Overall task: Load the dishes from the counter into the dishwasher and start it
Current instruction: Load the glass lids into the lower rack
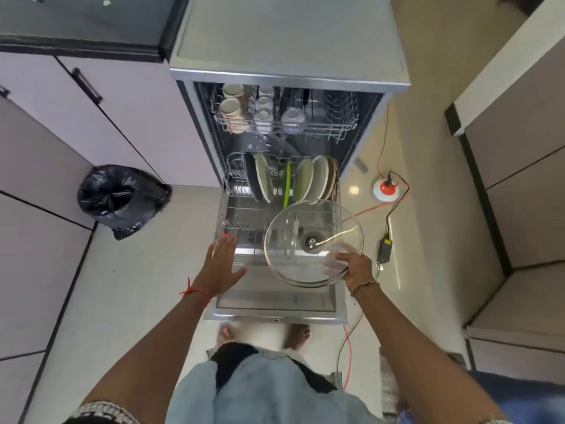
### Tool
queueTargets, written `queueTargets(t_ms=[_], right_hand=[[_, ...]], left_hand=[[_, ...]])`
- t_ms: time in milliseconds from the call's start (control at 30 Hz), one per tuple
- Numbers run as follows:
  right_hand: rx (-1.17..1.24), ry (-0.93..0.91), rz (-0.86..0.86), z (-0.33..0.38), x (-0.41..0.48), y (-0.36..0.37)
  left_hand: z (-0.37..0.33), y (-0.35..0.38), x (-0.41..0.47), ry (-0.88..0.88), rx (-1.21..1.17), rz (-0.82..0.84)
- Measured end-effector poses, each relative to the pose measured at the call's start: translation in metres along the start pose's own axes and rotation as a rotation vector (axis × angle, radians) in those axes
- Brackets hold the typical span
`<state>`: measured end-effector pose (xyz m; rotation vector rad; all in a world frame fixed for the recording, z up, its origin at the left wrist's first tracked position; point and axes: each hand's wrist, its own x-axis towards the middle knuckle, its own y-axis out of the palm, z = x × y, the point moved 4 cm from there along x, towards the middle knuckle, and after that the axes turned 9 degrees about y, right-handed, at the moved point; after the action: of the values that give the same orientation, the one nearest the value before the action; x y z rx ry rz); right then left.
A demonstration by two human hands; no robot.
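**Desk:** Kitchen, seen from above. What is lining the left side?

**Photographer:** Pale lilac cabinet fronts [128,111] are running along the left. A black handle [87,85] is showing on one far door, and a dark countertop [85,22] is capping them at the far left.

**Desk:** And the floor?

**Photographer:** Cream floor tiles [137,286] are stretching from near to far. A black bin bag [120,198] is sitting just beside the left cabinets. On the right, a round red-and-white socket unit [387,190] is lying on the tiles, a red cable [382,142] is trailing from it, and a black adapter [384,250] is resting nearer.

**Desk:** The right side?

**Photographer:** Taupe cabinets [526,194] with dark edging are standing there. A streak of light [397,264] is glinting off the floor.
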<state>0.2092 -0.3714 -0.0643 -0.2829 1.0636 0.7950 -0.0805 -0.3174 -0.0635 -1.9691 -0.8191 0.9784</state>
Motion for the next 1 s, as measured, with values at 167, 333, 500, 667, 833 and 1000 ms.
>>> queueTargets(t_ms=[167,333,500,667,833,1000], right_hand=[[0.018,-0.022,-0.093,0.033,0.027,-0.030],[-0.035,-0.095,-0.225,0.064,0.062,-0.045],[-0.208,-0.149,-0.358,0.082,0.124,-0.042],[-0.578,-0.360,-0.516,0.079,0.194,-0.022],[-0.813,-0.455,-0.532,0.061,0.240,0.001],[-1.069,-0.453,-0.561,0.055,0.257,0.017]], left_hand=[[-0.019,0.018,0.037,0.057,-0.008,0.061],[-0.024,0.046,0.085,0.096,-0.058,0.124],[-0.015,0.099,0.135,0.100,-0.078,0.209],[0.008,0.157,0.175,0.095,0.089,0.287],[0.024,0.194,0.202,0.047,0.163,0.311],[0.032,0.219,0.212,0.018,0.155,0.347]])
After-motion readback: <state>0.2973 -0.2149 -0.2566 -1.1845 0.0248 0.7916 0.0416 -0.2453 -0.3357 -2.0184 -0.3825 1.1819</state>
